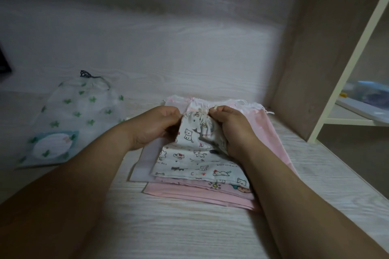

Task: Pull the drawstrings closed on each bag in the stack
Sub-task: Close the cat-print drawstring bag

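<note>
While left hand (160,126) and right hand (233,130) pinch cat bag (195,153) at its mouth atop stack (200,195), cord (203,112) sits between them, nearer right.

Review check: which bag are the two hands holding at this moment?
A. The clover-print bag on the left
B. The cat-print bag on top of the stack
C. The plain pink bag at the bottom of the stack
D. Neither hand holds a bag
B: the left hand and right hand both pinch the gathered top of the cat-print bag, while the clover-print bag lies apart, untouched.
</note>
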`<action>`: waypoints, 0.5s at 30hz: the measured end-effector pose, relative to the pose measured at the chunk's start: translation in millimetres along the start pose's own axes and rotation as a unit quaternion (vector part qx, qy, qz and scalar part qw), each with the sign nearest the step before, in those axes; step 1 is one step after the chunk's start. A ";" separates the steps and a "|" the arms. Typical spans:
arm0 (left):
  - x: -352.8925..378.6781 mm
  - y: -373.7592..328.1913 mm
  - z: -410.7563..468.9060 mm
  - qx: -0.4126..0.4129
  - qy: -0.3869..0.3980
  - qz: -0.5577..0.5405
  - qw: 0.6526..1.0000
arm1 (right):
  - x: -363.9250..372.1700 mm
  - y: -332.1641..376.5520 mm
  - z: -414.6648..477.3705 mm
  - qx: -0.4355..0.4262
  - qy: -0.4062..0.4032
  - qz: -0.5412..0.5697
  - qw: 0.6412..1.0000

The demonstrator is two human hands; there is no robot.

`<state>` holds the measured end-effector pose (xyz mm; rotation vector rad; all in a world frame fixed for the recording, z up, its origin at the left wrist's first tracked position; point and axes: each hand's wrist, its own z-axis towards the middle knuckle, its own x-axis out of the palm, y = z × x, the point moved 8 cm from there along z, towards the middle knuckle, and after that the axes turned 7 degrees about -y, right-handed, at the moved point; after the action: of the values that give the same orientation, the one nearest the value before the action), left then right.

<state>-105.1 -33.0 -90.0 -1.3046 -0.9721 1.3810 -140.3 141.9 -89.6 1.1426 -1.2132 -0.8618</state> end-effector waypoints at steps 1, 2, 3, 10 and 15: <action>0.7 -1.4 1.4 0.006 -0.012 -0.009 1.000 | -2.3 1.5 1.0 -0.014 -0.010 -0.018 1.000; 2.2 -4.5 1.3 0.009 -0.025 -0.023 0.999 | -7.0 4.0 3.6 -0.038 -0.027 -0.050 0.998; 1.6 -6.3 1.8 0.003 -0.043 -0.039 0.998 | -12.2 8.6 5.3 -0.069 -0.047 -0.089 0.993; 17.9 -4.4 5.8 -0.011 -0.005 0.011 1.000 | -10.4 35.5 -8.7 -0.193 -0.072 -0.209 0.956; 6.0 -0.5 10.8 -0.003 -0.072 -0.092 0.993 | -18.4 25.1 -5.6 -0.130 -0.029 -0.271 0.953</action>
<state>-115.6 -26.4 -89.6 -1.1009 -1.1643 1.3421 -140.0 166.6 -69.8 1.2562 -0.8007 -1.4331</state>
